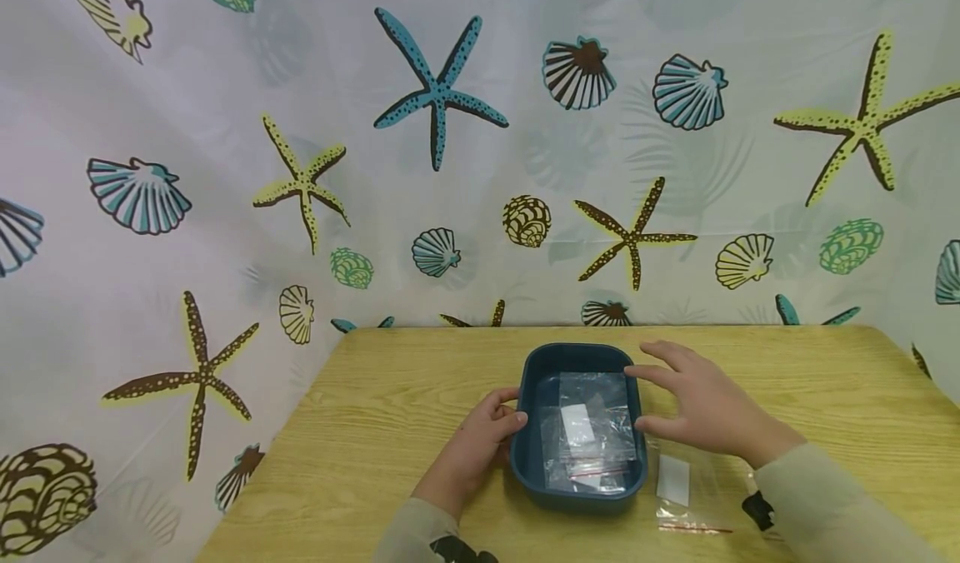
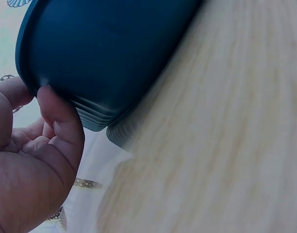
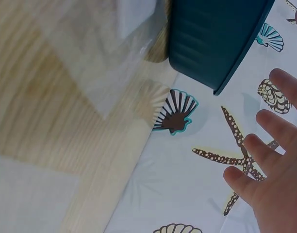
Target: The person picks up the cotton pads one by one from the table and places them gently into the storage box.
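A dark blue plastic bin point(image 1: 581, 500) sits on the wooden table, holding several clear zip bags point(image 1: 592, 421) with white labels. My left hand point(image 1: 478, 438) grips the bin's left side at the rim. In the left wrist view its thumb and fingers point(image 2: 61, 124) are curled against the bin's edge point(image 2: 109, 53). On the other side, my right hand point(image 1: 705, 401) is spread beside the right rim, fingertips close to it. The right wrist view shows those fingers point(image 3: 272, 158) apart, with nothing held, near the bin point(image 3: 214, 43).
To the right of the bin, another clear zip bag point(image 1: 701, 496) with a white label lies on the table point(image 1: 390, 430), partly under my right forearm. A curtain point(image 1: 510, 171) printed with starfish and shells hangs behind the table and along its left side.
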The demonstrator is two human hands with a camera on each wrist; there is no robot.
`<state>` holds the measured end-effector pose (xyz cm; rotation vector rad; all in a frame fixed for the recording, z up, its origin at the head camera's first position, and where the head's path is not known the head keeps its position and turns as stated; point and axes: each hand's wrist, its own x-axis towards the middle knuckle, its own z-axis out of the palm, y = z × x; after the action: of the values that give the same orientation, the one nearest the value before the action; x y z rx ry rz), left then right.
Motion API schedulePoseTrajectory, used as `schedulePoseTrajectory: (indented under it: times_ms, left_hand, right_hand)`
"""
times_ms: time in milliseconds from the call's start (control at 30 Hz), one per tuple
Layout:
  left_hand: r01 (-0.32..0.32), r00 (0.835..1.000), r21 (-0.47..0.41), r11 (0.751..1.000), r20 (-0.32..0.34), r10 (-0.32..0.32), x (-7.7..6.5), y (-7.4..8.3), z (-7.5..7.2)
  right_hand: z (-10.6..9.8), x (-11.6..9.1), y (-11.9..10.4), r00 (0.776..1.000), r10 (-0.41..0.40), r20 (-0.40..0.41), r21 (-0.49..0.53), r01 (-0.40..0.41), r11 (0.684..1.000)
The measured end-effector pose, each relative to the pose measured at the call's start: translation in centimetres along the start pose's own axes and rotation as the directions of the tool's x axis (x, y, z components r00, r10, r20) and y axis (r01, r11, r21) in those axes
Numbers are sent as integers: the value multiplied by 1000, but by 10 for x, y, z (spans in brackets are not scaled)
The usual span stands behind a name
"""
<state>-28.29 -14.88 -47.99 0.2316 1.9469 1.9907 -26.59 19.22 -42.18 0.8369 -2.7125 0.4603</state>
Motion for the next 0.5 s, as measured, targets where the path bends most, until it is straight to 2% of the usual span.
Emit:
schedulePoseTrajectory:
  times_ms: [333,500]
  left_hand:
    - [-13,1000,12,1000,-8,13,0,-2,-1]
    - [-13,1000,10,1000,-9,13,1,-1,0]
  right_hand:
    - [-4,-22,10,999,41,3,-12,-41,999]
    - [-7,-32,12,997,64,41,-19,-64,998]
